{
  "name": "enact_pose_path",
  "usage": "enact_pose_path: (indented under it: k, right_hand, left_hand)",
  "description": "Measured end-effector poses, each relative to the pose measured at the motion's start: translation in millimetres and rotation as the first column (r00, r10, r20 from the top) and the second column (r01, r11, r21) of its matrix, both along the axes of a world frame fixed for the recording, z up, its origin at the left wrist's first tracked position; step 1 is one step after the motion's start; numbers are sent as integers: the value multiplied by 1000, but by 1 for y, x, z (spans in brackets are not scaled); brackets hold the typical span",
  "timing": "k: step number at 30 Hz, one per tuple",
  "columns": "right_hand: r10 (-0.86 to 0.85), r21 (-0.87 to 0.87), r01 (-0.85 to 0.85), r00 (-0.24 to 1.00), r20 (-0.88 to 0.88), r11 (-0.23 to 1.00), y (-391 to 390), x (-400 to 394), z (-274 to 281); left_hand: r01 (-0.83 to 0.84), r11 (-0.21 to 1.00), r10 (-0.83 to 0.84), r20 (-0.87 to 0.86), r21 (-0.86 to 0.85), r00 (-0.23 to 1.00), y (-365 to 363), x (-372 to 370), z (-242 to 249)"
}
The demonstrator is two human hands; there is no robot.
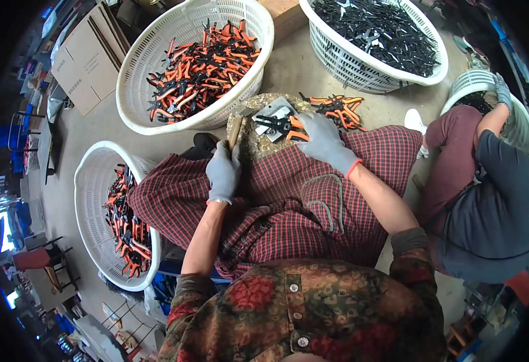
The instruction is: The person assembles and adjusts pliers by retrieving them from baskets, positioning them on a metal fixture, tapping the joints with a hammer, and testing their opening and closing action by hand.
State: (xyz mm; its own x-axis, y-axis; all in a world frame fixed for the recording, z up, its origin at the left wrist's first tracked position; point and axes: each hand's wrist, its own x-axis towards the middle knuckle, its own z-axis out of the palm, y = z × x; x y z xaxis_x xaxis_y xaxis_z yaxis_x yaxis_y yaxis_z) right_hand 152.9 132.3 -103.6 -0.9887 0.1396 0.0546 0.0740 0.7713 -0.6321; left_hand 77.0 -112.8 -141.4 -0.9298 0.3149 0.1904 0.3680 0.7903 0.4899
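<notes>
My left hand (pixel 223 173), in a grey glove, is wrapped round the wooden handle of a hammer (pixel 235 134), its head up near the block. In my gloved right hand (pixel 325 142) are the orange handles of pliers (pixel 281 123), whose dark jaws point left over a metal plate (pixel 268 114). This plate lies on a rough stone block (pixel 254 145) in front of my knees. Just beyond my right hand, several orange and black pliers (pixel 340 110) lie in a loose pile.
White baskets of orange-handled pliers stand ahead (pixel 125 90) and at the left (pixel 83 199). Another white basket (pixel 337 63) holds dark tool parts. A co-worker (pixel 493 205) sits at the right beside a basket (pixel 521 120). Flattened cardboard (pixel 83 69) leans at the upper left.
</notes>
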Motion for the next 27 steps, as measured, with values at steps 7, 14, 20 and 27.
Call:
enact_pose_path:
  k: [7,14,20,27]
  right_hand:
    - [247,-821,-12,951,-185,-570,-39,34,46]
    - [246,-852,28,962,-118,-522,-51,60,61]
    - [373,-898,76,922,-101,-433,-61,65,66]
    - [529,-871,111,828,-185,-479,-64,64,56]
  left_hand:
    - [115,980,-134,-115,-161,984,28,1,2]
    - [-134,312,-864,340,940,371,46,36,103]
    - [-206,406,-825,454,890,336,35,49,130]
    - [-365,319,-823,447,874,350,26,54,131]
